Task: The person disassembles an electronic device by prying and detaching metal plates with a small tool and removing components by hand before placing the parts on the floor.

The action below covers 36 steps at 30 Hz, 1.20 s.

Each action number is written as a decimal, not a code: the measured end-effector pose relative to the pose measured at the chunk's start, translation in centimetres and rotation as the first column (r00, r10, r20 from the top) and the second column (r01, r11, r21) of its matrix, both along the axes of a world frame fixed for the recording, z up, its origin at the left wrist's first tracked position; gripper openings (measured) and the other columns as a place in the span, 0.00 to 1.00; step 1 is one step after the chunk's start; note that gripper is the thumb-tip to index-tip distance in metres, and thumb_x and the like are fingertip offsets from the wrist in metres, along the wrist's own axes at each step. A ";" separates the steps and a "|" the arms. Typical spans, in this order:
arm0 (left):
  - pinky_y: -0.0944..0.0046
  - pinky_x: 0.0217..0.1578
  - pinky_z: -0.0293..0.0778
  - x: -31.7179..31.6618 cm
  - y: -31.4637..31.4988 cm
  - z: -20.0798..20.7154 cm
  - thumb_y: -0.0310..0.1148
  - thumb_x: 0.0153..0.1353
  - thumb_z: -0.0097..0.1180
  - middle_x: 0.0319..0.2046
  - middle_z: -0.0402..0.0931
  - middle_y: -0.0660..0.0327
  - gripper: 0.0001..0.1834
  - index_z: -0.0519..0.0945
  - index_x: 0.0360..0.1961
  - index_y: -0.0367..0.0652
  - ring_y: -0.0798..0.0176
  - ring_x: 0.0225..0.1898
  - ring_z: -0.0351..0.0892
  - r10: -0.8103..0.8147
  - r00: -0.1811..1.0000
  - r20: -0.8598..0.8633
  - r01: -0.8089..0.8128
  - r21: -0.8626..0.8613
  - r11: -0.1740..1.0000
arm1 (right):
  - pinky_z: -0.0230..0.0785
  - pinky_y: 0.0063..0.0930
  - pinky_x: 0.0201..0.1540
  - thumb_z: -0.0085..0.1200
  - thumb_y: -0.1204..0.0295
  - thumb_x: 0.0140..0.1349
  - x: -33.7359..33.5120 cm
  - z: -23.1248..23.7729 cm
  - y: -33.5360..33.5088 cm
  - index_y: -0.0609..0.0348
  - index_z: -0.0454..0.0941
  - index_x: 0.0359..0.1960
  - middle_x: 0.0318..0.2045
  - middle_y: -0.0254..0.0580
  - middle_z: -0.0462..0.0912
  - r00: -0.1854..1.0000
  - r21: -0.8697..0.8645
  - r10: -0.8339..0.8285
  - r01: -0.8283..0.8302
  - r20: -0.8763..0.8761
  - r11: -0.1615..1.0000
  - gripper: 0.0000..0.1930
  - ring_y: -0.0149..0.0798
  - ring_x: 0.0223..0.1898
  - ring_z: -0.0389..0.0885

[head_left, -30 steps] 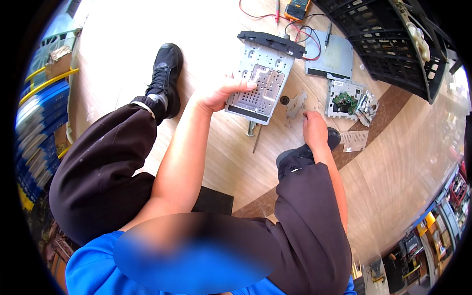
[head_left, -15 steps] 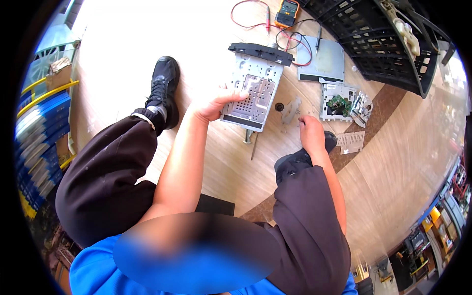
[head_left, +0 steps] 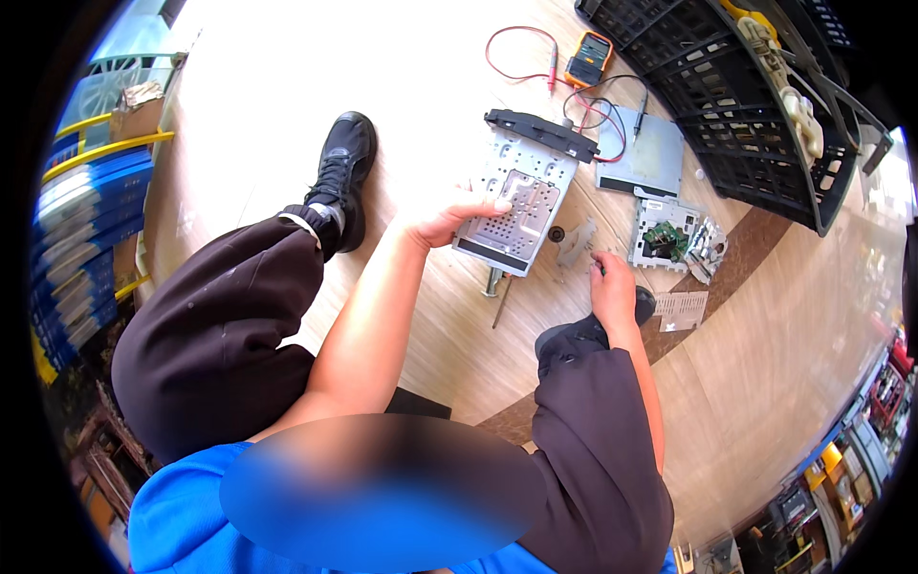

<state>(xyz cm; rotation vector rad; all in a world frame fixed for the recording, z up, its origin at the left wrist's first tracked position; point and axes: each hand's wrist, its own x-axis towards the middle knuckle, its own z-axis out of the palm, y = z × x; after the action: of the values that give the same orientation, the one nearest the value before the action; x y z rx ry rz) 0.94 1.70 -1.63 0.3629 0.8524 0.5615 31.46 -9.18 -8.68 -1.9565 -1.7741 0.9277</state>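
A silvery metal-cased electronic unit with a perforated top and a black front panel is held by my left hand. The thumb lies on its top plate; the other fingers are mostly hidden at its left edge. Closed fingers on my right hand rest near my right shoe, to the right of the unit. A small dark thing seems to show at its fingertips, too small to name. Between the right hand and the unit lie a thin metal bracket and a small round black part.
A screwdriver-like rod lies below the unit. An orange multimeter with red and black leads, a flat metal cover, a metal frame with a green circuit board and a perforated plate lie beyond. A black crate stands far right.
The whole view has shifted, so things sit lower and farther right. My left hand keeps its hold on the unit. My right fingertips show more clearly, with a dark spot at them.
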 end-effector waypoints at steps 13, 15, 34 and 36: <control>0.60 0.45 0.80 0.5 0.2 0.6 0.30 0.55 0.67 0.44 0.82 0.56 0.25 0.77 0.54 0.36 0.62 0.42 0.83 -0.028 0.999 0.023 0.027 0.062 0.998 | 0.73 0.38 0.40 0.62 0.76 0.55 -0.1 0.8 0.6 0.62 0.80 0.36 0.32 0.52 0.83 0.992 -0.073 -0.072 0.065 -0.100 0.995 0.07 0.54 0.35 0.82; 0.60 0.46 0.79 0.6 0.2 0.5 0.30 0.55 0.66 0.44 0.82 0.56 0.25 0.77 0.54 0.36 0.62 0.42 0.83 -0.017 1.000 0.001 0.017 0.076 0.997 | 0.74 0.36 0.40 0.62 0.76 0.55 0.1 0.9 0.7 0.63 0.81 0.36 0.31 0.52 0.83 0.983 -0.067 -0.101 0.091 -0.155 0.994 0.07 0.51 0.35 0.83; 0.62 0.46 0.76 0.3 -0.4 -0.4 0.24 0.51 0.64 0.40 0.82 0.60 0.19 0.79 0.47 0.38 0.66 0.41 0.81 0.090 0.996 0.012 -0.091 0.191 0.977 | 0.70 0.26 0.36 0.62 0.79 0.55 -7.9 18.9 13.6 0.65 0.80 0.31 0.28 0.41 0.81 0.862 -0.047 0.482 -0.494 -0.153 0.868 0.04 0.33 0.30 0.77; 0.64 0.47 0.76 0.7 -0.5 -1.4 0.24 0.52 0.62 0.41 0.82 0.61 0.20 0.78 0.49 0.37 0.68 0.42 0.80 0.086 0.995 0.040 -0.093 0.231 0.968 | 0.70 0.26 0.36 0.63 0.78 0.55 -9.8 17.4 14.8 0.65 0.80 0.31 0.28 0.40 0.81 0.870 0.023 0.461 -0.464 -0.175 0.885 0.04 0.32 0.31 0.78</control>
<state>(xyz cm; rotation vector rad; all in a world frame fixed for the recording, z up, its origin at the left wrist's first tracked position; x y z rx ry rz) 1.59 1.22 -3.04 0.5307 0.7791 0.7525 21.66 5.66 8.76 -1.4184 -2.1740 1.2266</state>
